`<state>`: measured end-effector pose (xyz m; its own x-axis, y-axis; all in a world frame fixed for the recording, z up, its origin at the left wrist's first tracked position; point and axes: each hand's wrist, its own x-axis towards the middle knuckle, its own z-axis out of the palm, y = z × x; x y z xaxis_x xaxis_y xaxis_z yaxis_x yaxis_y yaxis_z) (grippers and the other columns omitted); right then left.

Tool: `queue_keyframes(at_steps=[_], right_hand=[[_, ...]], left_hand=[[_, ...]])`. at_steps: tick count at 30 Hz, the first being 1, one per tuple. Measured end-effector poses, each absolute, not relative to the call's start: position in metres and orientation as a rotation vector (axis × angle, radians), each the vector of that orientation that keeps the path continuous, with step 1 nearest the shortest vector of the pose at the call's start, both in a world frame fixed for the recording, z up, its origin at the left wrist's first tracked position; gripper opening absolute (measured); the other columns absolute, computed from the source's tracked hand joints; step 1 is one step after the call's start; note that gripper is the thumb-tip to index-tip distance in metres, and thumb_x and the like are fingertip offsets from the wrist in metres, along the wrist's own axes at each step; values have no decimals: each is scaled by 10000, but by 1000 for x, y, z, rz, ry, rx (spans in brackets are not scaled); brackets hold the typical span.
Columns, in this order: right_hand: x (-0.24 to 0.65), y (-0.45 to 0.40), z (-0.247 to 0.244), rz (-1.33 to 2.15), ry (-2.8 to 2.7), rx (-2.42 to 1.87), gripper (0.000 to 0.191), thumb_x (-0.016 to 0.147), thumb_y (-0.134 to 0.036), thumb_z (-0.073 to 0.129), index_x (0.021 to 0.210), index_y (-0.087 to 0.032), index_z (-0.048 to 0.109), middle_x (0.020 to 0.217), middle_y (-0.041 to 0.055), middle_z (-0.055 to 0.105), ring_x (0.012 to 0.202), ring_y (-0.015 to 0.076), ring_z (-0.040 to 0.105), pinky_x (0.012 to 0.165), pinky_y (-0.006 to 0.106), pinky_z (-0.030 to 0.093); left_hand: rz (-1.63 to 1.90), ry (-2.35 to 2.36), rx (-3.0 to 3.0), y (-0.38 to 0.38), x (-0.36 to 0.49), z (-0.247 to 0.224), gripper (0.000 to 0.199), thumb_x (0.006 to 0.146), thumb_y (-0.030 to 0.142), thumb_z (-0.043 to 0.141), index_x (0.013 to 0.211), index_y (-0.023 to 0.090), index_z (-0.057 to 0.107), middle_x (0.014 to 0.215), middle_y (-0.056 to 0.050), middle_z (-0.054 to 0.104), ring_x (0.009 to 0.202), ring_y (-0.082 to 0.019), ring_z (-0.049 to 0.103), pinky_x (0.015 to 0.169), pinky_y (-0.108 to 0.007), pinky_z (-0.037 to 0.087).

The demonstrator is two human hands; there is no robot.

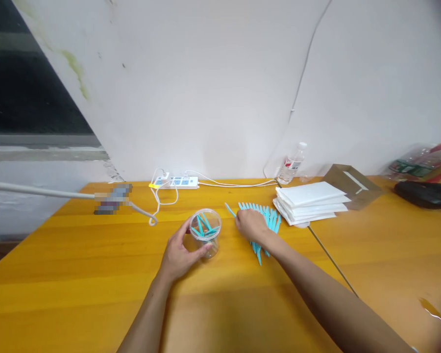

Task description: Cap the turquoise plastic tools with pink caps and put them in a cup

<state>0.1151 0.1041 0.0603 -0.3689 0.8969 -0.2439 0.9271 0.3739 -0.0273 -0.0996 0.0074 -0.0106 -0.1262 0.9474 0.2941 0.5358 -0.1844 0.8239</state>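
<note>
A clear round plastic container stands on the table with several turquoise sticks leaning inside it. My left hand is wrapped around its left side, thumb across the front. To the right, my right hand is closed on one thin turquoise stick, whose end points up and left from the fingers. Under and behind that hand lies a row of similar slender, pointed turquoise sticks, partly hidden by the hand and wrist.
Behind stand a white power strip with cables and a water bottle against the wall. White folded packets are stacked right of the sticks, beside a brown paper box. A blurred-out device lies left; a black case lies far right.
</note>
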Motion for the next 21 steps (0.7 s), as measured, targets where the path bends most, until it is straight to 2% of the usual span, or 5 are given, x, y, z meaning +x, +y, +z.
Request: queue_keyframes(at_steps=[5, 9, 13, 18, 21], right_hand=[[134, 92, 153, -62, 2924, 1455, 342, 1018, -288, 330, 1061, -152, 640, 925, 94, 707, 794, 169, 636, 674, 250, 391], [109, 93, 193, -42, 2924, 978, 230, 934, -263, 496, 917, -188, 713, 796, 57, 707, 673, 157, 611, 606, 250, 363], [55, 102, 168, 17, 2806, 789, 168, 857, -229, 617, 935, -127, 726, 905, 134, 728, 781, 218, 664, 662, 287, 432], [69, 102, 132, -94, 3250, 981, 424, 972, -450, 478, 1223, -131, 602, 1130, 141, 677, 940, 213, 643, 768, 299, 453], [129, 100, 111, -110, 3171, 1091, 289, 986, -293, 462, 1166, -186, 660, 1052, 93, 673, 873, 168, 637, 737, 259, 419]], left_hand=[[1264, 1628, 1726, 7, -100, -10, 747, 730, 425, 781, 1383, 212, 488, 1221, -93, 677, 1119, -252, 634, 1014, -411, 472], [1267, 1625, 1733, 7, -99, -8, 730, 737, 417, 776, 1376, 210, 491, 1244, -97, 668, 1140, -258, 627, 1018, -411, 470], [1258, 1616, 1742, 8, -99, -8, 717, 738, 420, 775, 1363, 207, 498, 1248, -99, 666, 1134, -261, 630, 1011, -411, 477], [1254, 1661, 1739, 7, -100, -12, 732, 717, 436, 785, 1354, 209, 506, 1203, -91, 684, 1094, -260, 646, 982, -405, 493], [1240, 1659, 1745, 7, -101, -12, 738, 719, 438, 783, 1365, 225, 496, 1184, -79, 689, 1087, -253, 646, 978, -400, 493]])
